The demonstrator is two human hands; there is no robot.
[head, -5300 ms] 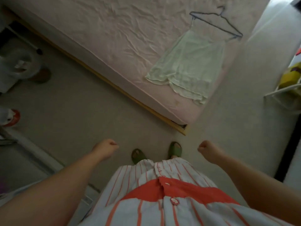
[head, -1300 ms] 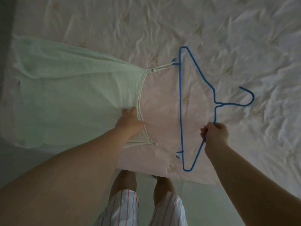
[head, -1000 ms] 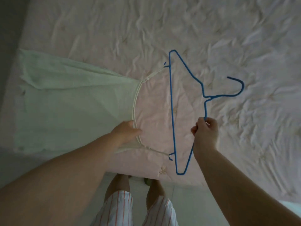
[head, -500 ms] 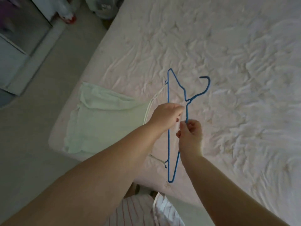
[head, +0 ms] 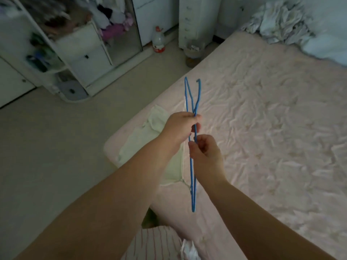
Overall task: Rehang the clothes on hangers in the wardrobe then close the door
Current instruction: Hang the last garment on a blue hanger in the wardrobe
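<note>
Hanger point(head: 193, 162) now edge-on, lifted higher.

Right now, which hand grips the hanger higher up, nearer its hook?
The left hand, pinching the blue hanger just below the hook's neck. The right hand grips the wire lower, nearer the person.

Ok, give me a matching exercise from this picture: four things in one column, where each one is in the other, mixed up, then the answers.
Things:
1. hanger
2. green garment
3. bottle
4. crumpled bedding

Places:
A. on the floor by the wardrobe
B. at the far end of the bed
C. held in both hands
D. on the bed's near corner, under the left arm

Pairs: 1-C, 2-D, 3-A, 4-B
</note>
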